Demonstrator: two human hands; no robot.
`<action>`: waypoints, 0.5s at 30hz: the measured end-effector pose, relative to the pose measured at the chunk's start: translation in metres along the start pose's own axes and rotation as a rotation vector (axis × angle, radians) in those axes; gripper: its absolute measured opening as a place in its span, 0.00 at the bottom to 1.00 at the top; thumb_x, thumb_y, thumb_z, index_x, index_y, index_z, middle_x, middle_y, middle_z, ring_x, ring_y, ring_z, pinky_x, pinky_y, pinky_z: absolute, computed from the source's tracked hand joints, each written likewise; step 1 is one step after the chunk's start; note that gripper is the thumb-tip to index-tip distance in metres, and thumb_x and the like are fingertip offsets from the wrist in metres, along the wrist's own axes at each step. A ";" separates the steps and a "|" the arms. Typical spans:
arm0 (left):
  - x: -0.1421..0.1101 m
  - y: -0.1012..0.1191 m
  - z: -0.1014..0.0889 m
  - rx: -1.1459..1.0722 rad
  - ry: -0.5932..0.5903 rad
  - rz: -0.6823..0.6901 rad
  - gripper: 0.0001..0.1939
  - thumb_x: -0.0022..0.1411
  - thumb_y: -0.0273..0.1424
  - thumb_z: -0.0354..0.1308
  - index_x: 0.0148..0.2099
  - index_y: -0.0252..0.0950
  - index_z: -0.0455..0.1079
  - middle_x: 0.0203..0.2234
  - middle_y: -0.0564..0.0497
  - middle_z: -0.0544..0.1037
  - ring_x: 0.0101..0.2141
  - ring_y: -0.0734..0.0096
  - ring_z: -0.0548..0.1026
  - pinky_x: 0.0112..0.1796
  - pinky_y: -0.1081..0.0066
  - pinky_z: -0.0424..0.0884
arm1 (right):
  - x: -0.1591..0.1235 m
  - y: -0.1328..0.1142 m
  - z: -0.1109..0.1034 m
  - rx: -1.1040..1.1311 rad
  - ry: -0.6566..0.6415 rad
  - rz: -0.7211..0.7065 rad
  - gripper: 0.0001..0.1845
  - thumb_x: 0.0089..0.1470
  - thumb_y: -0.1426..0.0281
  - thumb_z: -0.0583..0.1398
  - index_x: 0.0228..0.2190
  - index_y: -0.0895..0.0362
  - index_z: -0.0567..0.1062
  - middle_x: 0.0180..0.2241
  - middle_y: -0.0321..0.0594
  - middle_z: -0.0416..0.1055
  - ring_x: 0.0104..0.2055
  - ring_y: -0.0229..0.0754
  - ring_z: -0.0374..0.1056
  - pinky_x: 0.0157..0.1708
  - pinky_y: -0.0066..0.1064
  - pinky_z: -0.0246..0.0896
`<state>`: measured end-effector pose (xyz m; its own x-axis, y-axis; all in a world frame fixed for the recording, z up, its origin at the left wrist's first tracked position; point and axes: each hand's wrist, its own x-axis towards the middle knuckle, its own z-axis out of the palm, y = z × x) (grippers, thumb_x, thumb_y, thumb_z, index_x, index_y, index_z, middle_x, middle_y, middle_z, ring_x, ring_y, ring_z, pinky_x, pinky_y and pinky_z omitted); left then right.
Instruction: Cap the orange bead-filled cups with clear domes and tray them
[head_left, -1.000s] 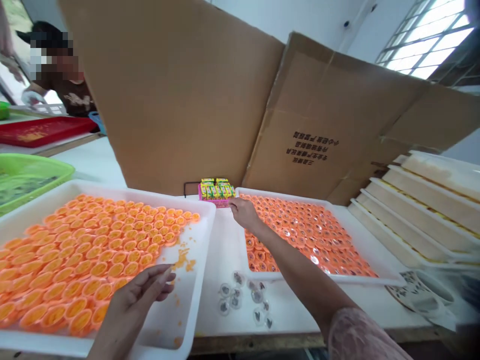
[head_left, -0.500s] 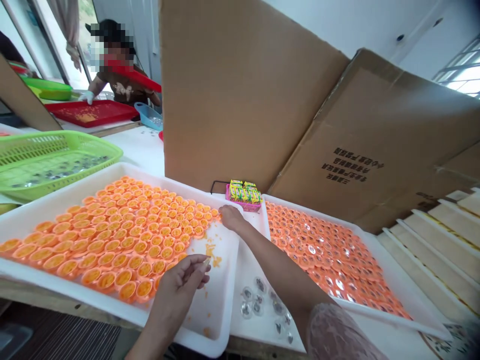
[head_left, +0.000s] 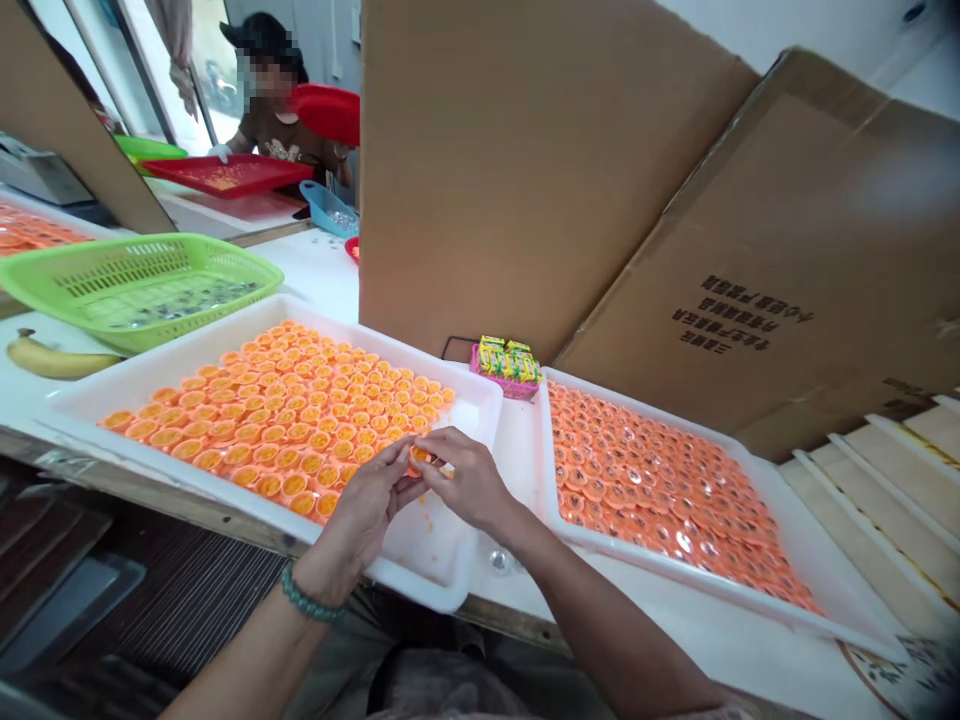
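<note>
A small round orange cup (head_left: 418,456) is held above the near right part of a white tray, between the fingertips of both hands. My left hand (head_left: 369,512) is closed on its left side, a green bead bracelet (head_left: 309,597) on the wrist. From the right, my right hand (head_left: 471,482) pinches the same cup; a tiny pale bit shows by its fingers, too small to name. Below, the white tray (head_left: 450,580) carries many orange cups (head_left: 277,420) with yellow-orange contents, packed in rows. Loose orange crumbs lie on its bare right end.
On the right, another white tray (head_left: 551,500) holds shiny covered orange pieces. A pink basket (head_left: 510,385) of yellow-green packets stands behind. Cardboard sheets (head_left: 525,180) wall off the back. A green basket (head_left: 82,290) and a banana (head_left: 60,358) lie left; a co-worker (head_left: 289,130) handles red trays beyond.
My right hand has come back from the tray's far right corner with an orange cup, meeting my left hand. The view has shifted, bringing the banana into sight.
</note>
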<state>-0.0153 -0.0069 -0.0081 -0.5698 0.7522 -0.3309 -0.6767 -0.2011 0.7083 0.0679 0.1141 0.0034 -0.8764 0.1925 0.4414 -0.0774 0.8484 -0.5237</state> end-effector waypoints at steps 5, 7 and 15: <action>-0.001 0.001 -0.002 0.030 -0.059 0.009 0.08 0.55 0.26 0.59 0.38 0.32 0.75 0.35 0.46 0.77 0.34 0.72 0.74 0.39 0.72 0.73 | -0.026 -0.009 0.013 -0.027 0.187 -0.050 0.13 0.58 0.75 0.53 0.42 0.55 0.74 0.43 0.44 0.70 0.47 0.39 0.67 0.44 0.32 0.66; -0.001 0.000 -0.003 0.058 -0.087 -0.001 0.09 0.54 0.26 0.61 0.39 0.32 0.74 0.35 0.47 0.76 0.34 0.72 0.73 0.39 0.72 0.73 | -0.033 -0.009 0.013 -0.047 0.246 -0.056 0.12 0.58 0.75 0.53 0.41 0.54 0.74 0.42 0.43 0.70 0.46 0.39 0.67 0.44 0.32 0.66; -0.008 0.002 0.003 0.156 -0.126 0.028 0.09 0.50 0.31 0.65 0.35 0.34 0.73 0.33 0.50 0.75 0.34 0.73 0.72 0.39 0.72 0.72 | -0.038 -0.018 0.007 -0.008 0.288 0.021 0.09 0.56 0.73 0.56 0.38 0.54 0.74 0.37 0.42 0.69 0.41 0.40 0.66 0.40 0.32 0.66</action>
<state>-0.0108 -0.0108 -0.0023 -0.5178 0.8224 -0.2357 -0.5752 -0.1307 0.8075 0.0997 0.0880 -0.0089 -0.7069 0.3411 0.6196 -0.0561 0.8462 -0.5299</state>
